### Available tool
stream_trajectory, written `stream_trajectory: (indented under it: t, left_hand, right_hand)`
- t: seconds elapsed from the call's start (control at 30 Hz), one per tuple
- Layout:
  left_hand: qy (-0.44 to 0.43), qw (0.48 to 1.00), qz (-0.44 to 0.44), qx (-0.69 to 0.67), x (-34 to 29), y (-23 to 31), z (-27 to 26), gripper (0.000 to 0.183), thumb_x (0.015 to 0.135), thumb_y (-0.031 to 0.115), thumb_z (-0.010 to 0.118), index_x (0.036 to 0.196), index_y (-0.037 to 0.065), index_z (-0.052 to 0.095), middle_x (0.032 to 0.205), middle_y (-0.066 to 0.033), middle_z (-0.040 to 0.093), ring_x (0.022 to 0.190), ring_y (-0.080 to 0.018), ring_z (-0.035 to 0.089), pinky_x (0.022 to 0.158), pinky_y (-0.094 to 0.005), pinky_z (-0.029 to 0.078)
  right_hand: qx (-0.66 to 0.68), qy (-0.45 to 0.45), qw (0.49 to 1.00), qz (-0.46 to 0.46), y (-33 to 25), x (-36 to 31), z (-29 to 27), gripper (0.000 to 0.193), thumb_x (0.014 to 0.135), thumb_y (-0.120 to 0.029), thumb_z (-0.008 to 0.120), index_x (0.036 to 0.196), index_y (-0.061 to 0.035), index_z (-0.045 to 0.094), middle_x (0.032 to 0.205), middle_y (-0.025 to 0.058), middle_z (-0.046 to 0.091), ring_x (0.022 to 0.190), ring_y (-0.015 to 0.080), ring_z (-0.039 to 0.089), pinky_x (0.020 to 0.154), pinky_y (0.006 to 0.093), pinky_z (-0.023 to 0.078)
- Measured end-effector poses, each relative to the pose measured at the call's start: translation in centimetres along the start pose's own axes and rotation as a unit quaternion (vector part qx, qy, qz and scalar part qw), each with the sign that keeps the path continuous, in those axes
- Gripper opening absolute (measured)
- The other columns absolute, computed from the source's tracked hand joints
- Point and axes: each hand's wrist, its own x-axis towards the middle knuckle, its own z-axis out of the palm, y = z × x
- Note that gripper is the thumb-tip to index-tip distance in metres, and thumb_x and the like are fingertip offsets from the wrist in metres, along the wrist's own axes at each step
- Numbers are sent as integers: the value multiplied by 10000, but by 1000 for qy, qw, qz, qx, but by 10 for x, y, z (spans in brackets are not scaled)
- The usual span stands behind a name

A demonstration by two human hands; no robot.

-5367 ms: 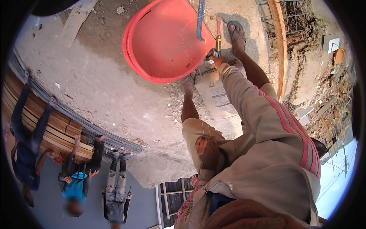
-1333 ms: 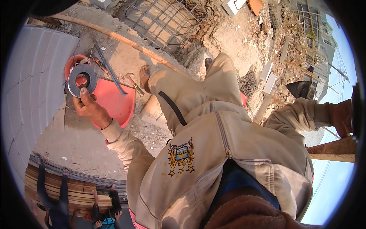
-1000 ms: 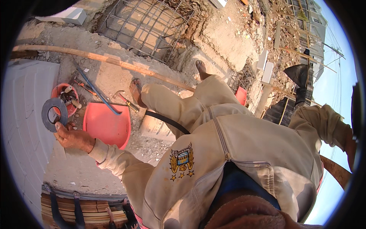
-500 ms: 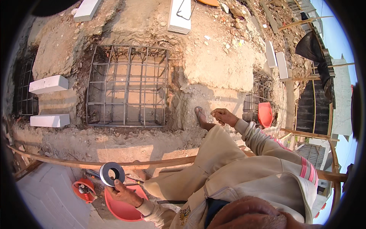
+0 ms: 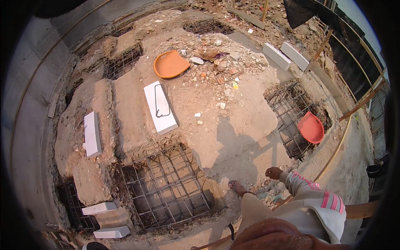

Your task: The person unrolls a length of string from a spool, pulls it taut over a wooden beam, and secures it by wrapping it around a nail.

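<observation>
My right hand hangs at the lower right, beside my right knee and above the dirt. Its fingers are curled in; whatever they hold, if anything, is hidden. My left hand lies outside the view. At the bottom edge, left of centre, the dark top of a round thing just shows. My right foot in a sandal stands on the ground by a pit with a rebar cage.
More rebar cages sit in pits at right, left and back. A red scoop-shaped pan rests at the right pit; an orange one lies near rubble. White blocks lie about, one under a bent wire frame. A wooden rail runs beside me.
The view has swung toward the far ground and right. My left hand, with the dark and white ring-shaped roll, has dropped out below. My right hand now shows lower, still curled.
</observation>
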Motion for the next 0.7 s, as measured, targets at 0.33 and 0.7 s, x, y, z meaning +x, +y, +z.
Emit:
stream_trajectory:
  t: [0.33,0.7]
  left_hand:
    - [52,981,152,105,-33,196,105,594,834,409,741,1194,-50,629,997,-246,649,791,-342,617,708,-474,512]
    - [227,943,244,1,-12,281,45,523,874,302,755,1169,-110,628,961,-235,703,814,-345,658,722,-424,544]
  right_hand:
    - [-29,99,995,15,99,71,-173,324,847,-400,621,1004,-144,741,1033,141,721,995,358,665,892,457,520]
    - [-61,255,958,117,239,-21,-205,347,873,-376,575,994,-98,743,1049,224,696,1000,427,657,902,489,517]
